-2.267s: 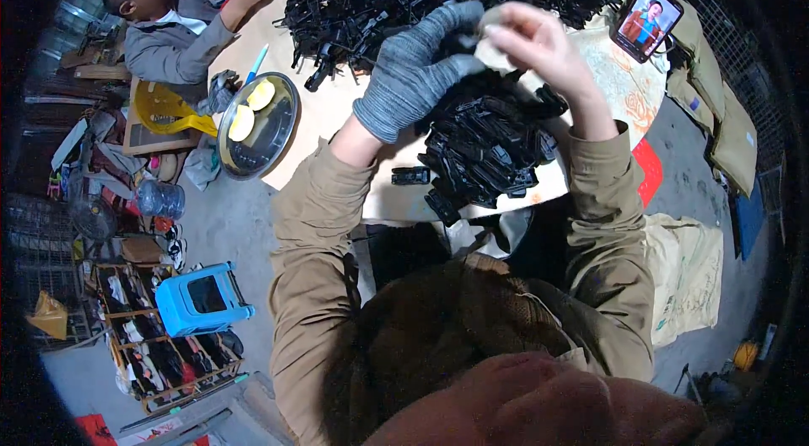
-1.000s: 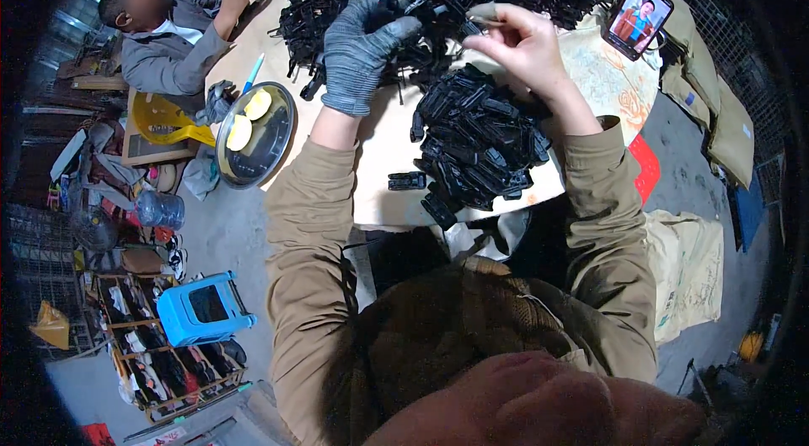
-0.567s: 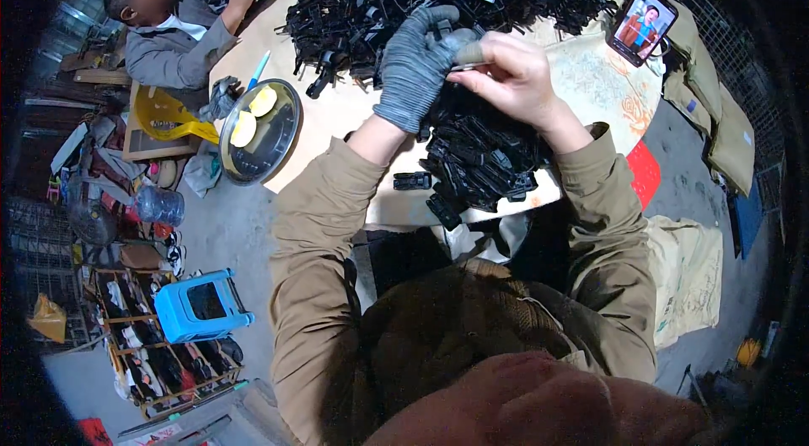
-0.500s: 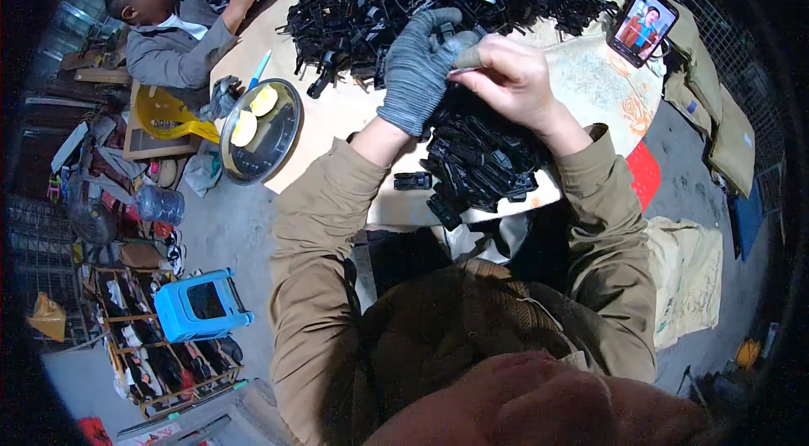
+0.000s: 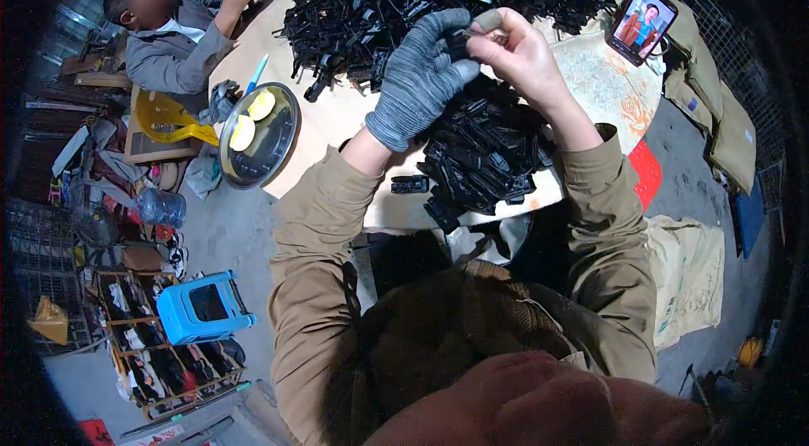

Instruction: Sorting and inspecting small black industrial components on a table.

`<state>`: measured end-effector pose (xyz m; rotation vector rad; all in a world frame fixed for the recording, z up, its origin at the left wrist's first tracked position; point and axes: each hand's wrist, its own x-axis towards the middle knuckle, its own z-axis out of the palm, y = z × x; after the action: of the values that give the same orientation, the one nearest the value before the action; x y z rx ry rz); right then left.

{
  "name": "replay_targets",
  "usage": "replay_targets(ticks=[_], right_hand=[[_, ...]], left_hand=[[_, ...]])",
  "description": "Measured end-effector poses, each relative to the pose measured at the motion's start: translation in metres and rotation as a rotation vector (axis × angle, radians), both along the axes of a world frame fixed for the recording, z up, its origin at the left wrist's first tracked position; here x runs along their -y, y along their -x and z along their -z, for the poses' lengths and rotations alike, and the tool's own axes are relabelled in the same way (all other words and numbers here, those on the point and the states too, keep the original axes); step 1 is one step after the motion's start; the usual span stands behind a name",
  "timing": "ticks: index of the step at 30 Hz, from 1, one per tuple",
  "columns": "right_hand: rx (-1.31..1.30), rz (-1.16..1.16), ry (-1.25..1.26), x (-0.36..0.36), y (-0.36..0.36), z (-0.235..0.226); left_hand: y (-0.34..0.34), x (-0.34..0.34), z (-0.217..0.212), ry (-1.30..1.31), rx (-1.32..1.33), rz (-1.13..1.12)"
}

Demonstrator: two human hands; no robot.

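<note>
My left hand (image 5: 424, 80), in a grey knitted glove, is curled above the table with a small black plastic part (image 5: 458, 48) between thumb and fingers, partly hidden. Close against its fingertips, my bare right hand (image 5: 522, 54) pinches something thin and tiny that I cannot make out. A pale cover sits on one of its fingertips. Below both hands lies a heap of black plastic parts (image 5: 484, 155), with a single part (image 5: 409, 184) to its left. Beyond them spreads a much larger pile of similar black parts (image 5: 379, 0).
A round dark tray (image 5: 282, 147) holding pale yellow pieces stands at the left, beside a pen (image 5: 258, 73). At the right a phone (image 5: 642, 23) leans upright. Across the table's left side sits another person (image 5: 173, 50). A blue plastic stool (image 5: 202, 309) is on the floor.
My left hand has shifted slightly down and left, its thumb and fingers spreading wider apart. My right hand has turned and its raised fingers moved up a little, by the left fingertips.
</note>
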<state>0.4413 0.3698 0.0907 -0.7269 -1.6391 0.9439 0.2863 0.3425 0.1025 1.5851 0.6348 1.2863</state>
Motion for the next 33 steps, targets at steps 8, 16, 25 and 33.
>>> replay_targets(ticks=[8, 16, 25, 33], right_hand=[[0.033, -0.159, 0.105, 0.006, -0.004, -0.006], [0.073, -0.204, 0.210, 0.011, -0.004, -0.011], [0.020, -0.204, 0.218, 0.014, -0.002, -0.007], [0.213, 0.118, -0.287, 0.015, 0.005, -0.009]], left_hand=[[0.004, -0.004, -0.001, 0.010, -0.043, -0.093], [0.006, -0.003, 0.000, -0.094, -0.159, -0.201], [-0.001, 0.000, 0.001, -0.408, -0.232, -0.382], [-0.002, 0.008, -0.002, -0.461, -0.651, -0.547]])
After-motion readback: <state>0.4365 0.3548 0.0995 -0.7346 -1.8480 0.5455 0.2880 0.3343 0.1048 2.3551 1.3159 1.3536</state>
